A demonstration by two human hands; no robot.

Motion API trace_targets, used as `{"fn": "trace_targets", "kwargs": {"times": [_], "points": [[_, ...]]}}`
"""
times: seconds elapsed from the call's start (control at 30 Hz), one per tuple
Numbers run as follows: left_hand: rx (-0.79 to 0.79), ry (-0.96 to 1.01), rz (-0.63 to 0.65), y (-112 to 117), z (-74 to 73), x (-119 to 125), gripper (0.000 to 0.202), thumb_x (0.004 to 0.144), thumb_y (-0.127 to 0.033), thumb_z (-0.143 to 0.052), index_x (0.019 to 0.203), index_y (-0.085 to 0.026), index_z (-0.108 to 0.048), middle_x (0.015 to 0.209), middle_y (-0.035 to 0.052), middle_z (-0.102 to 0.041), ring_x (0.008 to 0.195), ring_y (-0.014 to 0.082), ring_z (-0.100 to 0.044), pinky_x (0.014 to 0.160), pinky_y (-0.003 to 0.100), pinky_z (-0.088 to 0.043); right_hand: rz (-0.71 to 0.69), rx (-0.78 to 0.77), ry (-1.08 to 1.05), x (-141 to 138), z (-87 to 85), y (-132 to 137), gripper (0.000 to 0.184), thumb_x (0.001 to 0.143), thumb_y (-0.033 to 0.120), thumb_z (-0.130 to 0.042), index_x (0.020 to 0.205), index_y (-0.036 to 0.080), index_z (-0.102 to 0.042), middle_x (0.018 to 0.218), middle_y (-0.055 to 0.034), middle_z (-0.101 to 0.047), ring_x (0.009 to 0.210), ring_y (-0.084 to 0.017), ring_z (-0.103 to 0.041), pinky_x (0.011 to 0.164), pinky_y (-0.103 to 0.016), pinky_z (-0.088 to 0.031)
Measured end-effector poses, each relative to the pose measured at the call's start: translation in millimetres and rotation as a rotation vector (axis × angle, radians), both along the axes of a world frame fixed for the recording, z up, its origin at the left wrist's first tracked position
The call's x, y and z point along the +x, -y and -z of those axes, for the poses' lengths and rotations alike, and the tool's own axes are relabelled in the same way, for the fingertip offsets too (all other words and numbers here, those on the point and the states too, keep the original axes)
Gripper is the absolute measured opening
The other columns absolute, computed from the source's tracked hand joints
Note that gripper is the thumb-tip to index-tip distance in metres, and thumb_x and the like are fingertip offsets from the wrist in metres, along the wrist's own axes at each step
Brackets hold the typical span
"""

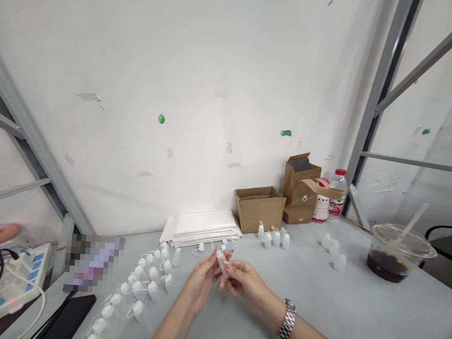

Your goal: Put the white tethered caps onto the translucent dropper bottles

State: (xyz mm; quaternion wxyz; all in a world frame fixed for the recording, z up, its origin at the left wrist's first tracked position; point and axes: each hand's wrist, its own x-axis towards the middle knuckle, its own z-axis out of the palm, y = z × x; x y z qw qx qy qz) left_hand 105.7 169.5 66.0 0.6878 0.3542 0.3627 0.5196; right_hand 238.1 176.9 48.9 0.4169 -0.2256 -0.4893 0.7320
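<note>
My left hand (199, 283) and my right hand (246, 281) meet above the grey table (355, 313), both pinching one small clear plastic bottle (223, 263) held between the fingertips. A metal watch (287, 321) is on my right wrist. To the left of my hands lie rows of small white capped bottles (140, 287) on the table. Three more small bottles (273, 238) stand just beyond my hands, and another few (333, 250) sit to the right.
A stack of white flat bags (202, 225) lies against the wall, with an open cardboard box (259, 207), a brown paper bag (300, 187) and a water bottle (338, 192) beside it. A lidded cup with dark drink (396, 252) stands right. A power strip (20, 279) and black phone (70, 316) lie left.
</note>
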Motion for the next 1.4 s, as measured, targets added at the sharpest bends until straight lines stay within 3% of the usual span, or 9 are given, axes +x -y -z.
{"fn": "trace_targets", "kwargs": {"times": [0.17,0.3,0.4,0.53,0.67,0.83,1.07,1.23,1.4], "points": [[0.011,0.018,-0.061,-0.4,1.2,1.9,0.032,0.065,-0.038,-0.069,0.088,-0.016,-0.07,0.102,0.0107,-0.067,0.109,0.0232,-0.052,0.092,0.031,-0.039,-0.009,-0.01,0.006,-1.7,0.0,0.6,0.039,0.071,0.052,-0.06,0.07,0.013,-0.06,0.056,-0.0022,-0.061,0.039,-0.005,-0.037,0.044,-0.022,-0.022],[0.043,-0.063,-0.094,-0.8,5.7,4.5,0.036,0.061,-0.041,-0.071,0.084,-0.013,-0.072,0.101,0.0141,-0.068,0.105,0.0273,-0.055,0.089,0.035,-0.04,0.109,0.058,0.128,-4.5,2.6,-0.3,0.044,0.069,0.058,-0.058,0.062,0.015,-0.053,0.053,-0.0001,-0.057,0.041,-0.007,-0.037,0.046,-0.022,-0.026],[0.097,-0.108,-0.12,0.6,5.7,5.1,0.035,0.061,-0.04,-0.071,0.083,-0.013,-0.072,0.106,0.0146,-0.066,0.109,0.0293,-0.052,0.093,0.038,-0.037,0.272,0.206,0.316,-3.7,4.3,1.0,0.04,0.073,0.056,-0.054,0.069,0.017,-0.053,0.058,0.0003,-0.057,0.048,-0.01,-0.044,0.05,-0.024,-0.032],[0.151,-0.11,-0.099,5.5,-0.6,5.7,0.033,0.067,-0.039,-0.066,0.09,-0.015,-0.071,0.112,0.0126,-0.063,0.115,0.028,-0.047,0.099,0.04,-0.032,0.488,0.527,0.546,1.4,4.6,5.4,0.022,0.082,0.04,-0.049,0.084,0.019,-0.055,0.071,-0.002,-0.059,0.069,-0.017,-0.052,0.065,-0.027,-0.038],[0.16,-0.109,-0.117,6.9,-2.2,5.1,0.038,0.067,-0.036,-0.067,0.101,-0.019,-0.067,0.112,0.0111,-0.064,0.114,0.0264,-0.048,0.099,0.039,-0.03,0.563,0.614,0.69,4.1,3.0,9.2,0.016,0.083,0.032,-0.049,0.089,0.02,-0.057,0.079,-0.0037,-0.061,0.075,-0.018,-0.051,0.068,-0.028,-0.038],[0.154,-0.108,-0.202,2.3,3.6,2.7,0.033,0.064,-0.038,-0.069,0.088,-0.015,-0.071,0.102,0.0124,-0.067,0.1,0.0261,-0.055,0.087,0.036,-0.038,0.541,0.586,0.681,2.0,-0.8,12.6,0.017,0.081,0.033,-0.053,0.089,0.019,-0.058,0.077,-0.0031,-0.062,0.074,-0.018,-0.051,0.069,-0.029,-0.038],[0.11,-0.021,-0.115,1.0,4.4,3.5,0.034,0.061,-0.042,-0.07,0.081,-0.014,-0.071,0.095,0.0122,-0.068,0.08,0.0213,-0.059,0.062,0.028,-0.042,0.238,0.257,0.346,-0.2,-5.1,5.8,0.038,0.073,0.054,-0.056,0.076,0.016,-0.054,0.055,0.0022,-0.056,0.047,-0.01,-0.045,0.049,-0.022,-0.034],[0.145,-0.131,-0.155,1.3,4.6,2.9,0.036,0.062,-0.043,-0.069,0.083,-0.014,-0.071,0.093,0.011,-0.069,0.086,0.0226,-0.058,0.074,0.031,-0.042,0.162,0.151,0.25,1.5,-7.3,0.7,0.043,0.065,0.058,-0.061,0.066,0.016,-0.052,0.048,0.0029,-0.055,0.04,-0.007,-0.038,0.044,-0.022,-0.027],[0.173,-0.163,-0.16,1.9,1.4,2.9,0.034,0.065,-0.043,-0.067,0.084,-0.015,-0.072,0.095,0.0103,-0.069,0.101,0.0261,-0.055,0.089,0.036,-0.038,0.039,0.061,0.074,5.0,-12.2,2.4,0.039,0.07,0.052,-0.06,0.065,0.014,-0.057,0.048,0.0018,-0.055,0.039,-0.006,-0.033,0.045,-0.023,-0.021]]}}
